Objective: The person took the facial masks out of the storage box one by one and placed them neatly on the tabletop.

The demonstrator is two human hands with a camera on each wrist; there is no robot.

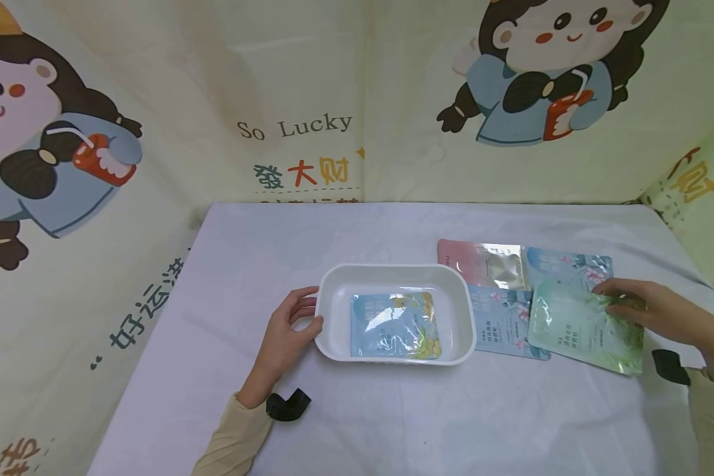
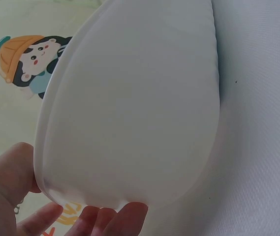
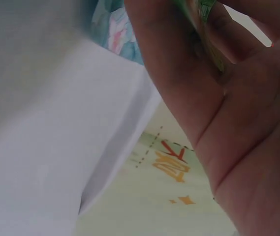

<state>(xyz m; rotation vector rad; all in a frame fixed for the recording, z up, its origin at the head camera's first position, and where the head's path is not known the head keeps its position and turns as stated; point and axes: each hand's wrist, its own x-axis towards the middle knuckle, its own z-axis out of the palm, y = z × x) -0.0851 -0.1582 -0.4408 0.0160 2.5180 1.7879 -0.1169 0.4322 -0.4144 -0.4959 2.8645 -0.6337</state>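
Observation:
A white plastic tray [image 1: 336, 347] stands on the table, with a blue sheet mask packet [image 1: 393, 327] lying flat inside it. At the tray's left end, my left hand [image 1: 287, 334] grips the rim, thumb toward the front corner and fingers behind; the left wrist view shows the fingertips [image 2: 132, 211] against the tray's outer wall [image 2: 130, 108]. Over on the right, my right hand [image 1: 660, 307] pinches a green sheet mask packet [image 1: 577, 324] by its right part. That packet overlaps two blue flowered packets. In the right wrist view, its green edge [image 3: 206, 10] shows between thumb and fingers.
One blue flowered packet [image 1: 502, 320] lies right of the tray, partly under the green one. Behind are a pink and silver packet [image 1: 476, 261] and another blue flowered packet [image 1: 562, 264]. A white cloth covers the table [image 1: 428, 423]; a printed curtain [image 1: 393, 99] hangs behind.

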